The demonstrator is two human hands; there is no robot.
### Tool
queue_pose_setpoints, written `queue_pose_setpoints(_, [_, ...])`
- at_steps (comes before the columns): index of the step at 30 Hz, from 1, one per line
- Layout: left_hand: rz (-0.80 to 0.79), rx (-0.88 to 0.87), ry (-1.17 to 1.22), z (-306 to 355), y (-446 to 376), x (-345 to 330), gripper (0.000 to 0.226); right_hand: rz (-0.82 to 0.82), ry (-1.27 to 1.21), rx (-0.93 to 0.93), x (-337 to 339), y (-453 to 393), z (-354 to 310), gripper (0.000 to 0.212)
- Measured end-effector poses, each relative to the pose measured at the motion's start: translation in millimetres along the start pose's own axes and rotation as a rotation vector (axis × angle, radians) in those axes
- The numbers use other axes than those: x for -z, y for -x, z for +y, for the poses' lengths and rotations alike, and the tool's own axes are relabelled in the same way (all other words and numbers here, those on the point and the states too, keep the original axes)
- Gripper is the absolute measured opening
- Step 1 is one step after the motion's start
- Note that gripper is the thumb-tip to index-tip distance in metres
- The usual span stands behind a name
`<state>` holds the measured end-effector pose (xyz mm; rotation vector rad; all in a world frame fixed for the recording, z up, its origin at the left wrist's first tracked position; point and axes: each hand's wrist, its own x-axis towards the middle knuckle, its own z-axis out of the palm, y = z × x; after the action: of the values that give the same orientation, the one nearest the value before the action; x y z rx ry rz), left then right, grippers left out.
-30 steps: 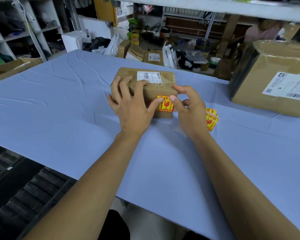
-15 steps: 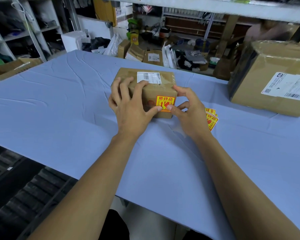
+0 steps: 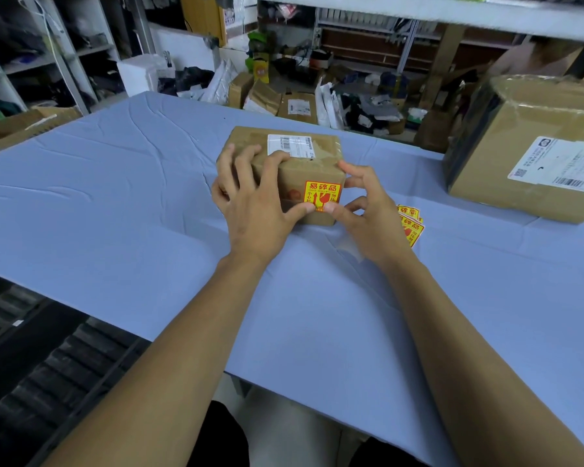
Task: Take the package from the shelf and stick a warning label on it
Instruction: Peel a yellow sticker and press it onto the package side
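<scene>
A small brown cardboard package (image 3: 321, 148) with a white shipping slip on top lies on the blue table (image 3: 115, 203). A yellow and red warning label (image 3: 322, 193) is stuck on its near side face. My left hand (image 3: 253, 203) lies over the package's left top and near side, thumb pressing the label's lower left edge. My right hand (image 3: 364, 210) is at the package's right corner, thumb on the label's lower right edge, fingers spread and touching the right side.
A few spare warning labels (image 3: 412, 224) lie on the table just right of my right hand. A large brown box (image 3: 526, 150) with a shipping slip stands at the far right. Shelves and piled parcels fill the background behind the table.
Both thumbs have slid down from the label's middle to its lower edge, leaving more of the label visible. The package has stayed in place.
</scene>
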<state>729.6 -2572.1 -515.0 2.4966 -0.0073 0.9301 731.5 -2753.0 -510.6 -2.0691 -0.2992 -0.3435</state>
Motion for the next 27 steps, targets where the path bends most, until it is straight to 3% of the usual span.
queue_pose_setpoints(3, [-0.016,-0.009,-0.028,0.1,0.5,0.1,0.089,0.034,0.033,0.009,-3.2,-0.8,-1.2,0.057])
queue_pose_setpoints(8, [-0.005,0.022,0.004,4.1,0.3,1.0,0.084,0.007,0.091,-0.005,-3.4,0.5,0.0,0.073])
queue_pose_setpoints(20, [-0.016,0.017,0.022,2.1,-0.5,1.6,0.088,0.054,0.070,0.017,-8.3,1.6,-3.8,0.070])
queue_pose_setpoints(27, [-0.003,0.003,0.099,0.0,-0.2,3.7,0.074,0.052,0.018,0.030,-4.6,-0.5,1.9,0.053])
